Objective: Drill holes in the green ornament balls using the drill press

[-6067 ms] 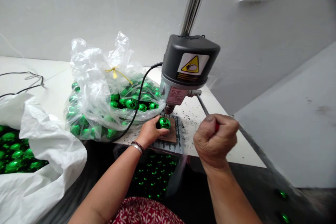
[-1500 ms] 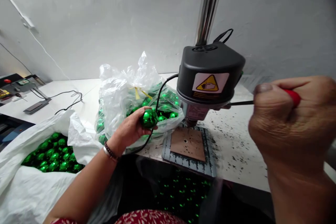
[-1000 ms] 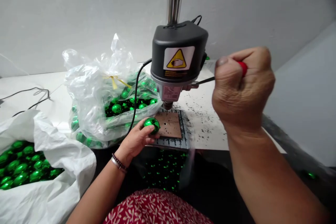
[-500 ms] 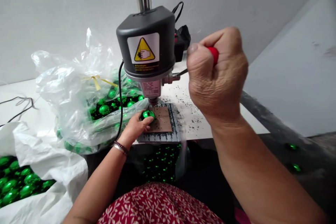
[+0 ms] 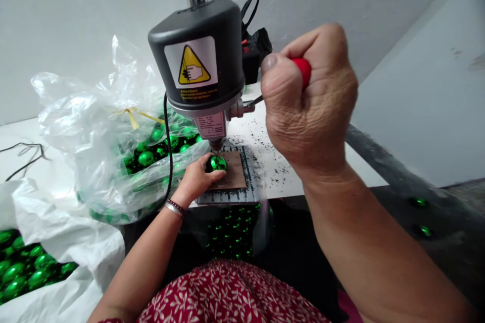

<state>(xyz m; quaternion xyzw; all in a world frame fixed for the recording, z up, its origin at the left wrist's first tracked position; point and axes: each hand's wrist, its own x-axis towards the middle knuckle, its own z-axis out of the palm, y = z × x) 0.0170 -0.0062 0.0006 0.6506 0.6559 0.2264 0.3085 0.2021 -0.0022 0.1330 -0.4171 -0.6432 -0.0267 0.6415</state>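
Observation:
A shiny green ball (image 5: 219, 163) sits on a brown board (image 5: 235, 171) on the base of a small drill press (image 5: 197, 55). My left hand (image 5: 197, 177) grips the ball from its left side, thumb in front. Right above the ball is the drill chuck (image 5: 215, 145), and a thin bit reaches down to the ball's top; whether it has gone in I cannot tell. My right hand (image 5: 308, 101) is wrapped round the red knob (image 5: 304, 71) of the press's lever (image 5: 258, 100), up on the right.
A clear plastic bag (image 5: 91, 146) of green balls lies on the white table (image 5: 288, 161) at left. Lower left is a white sack (image 5: 76, 242) with more balls. Dark shavings litter the table. A black cable (image 5: 169, 161) hangs before the bag.
The ball has shifted slightly right, beneath the chuck, with my left hand. My right hand stays on the lever knob. The camera view has shifted a little.

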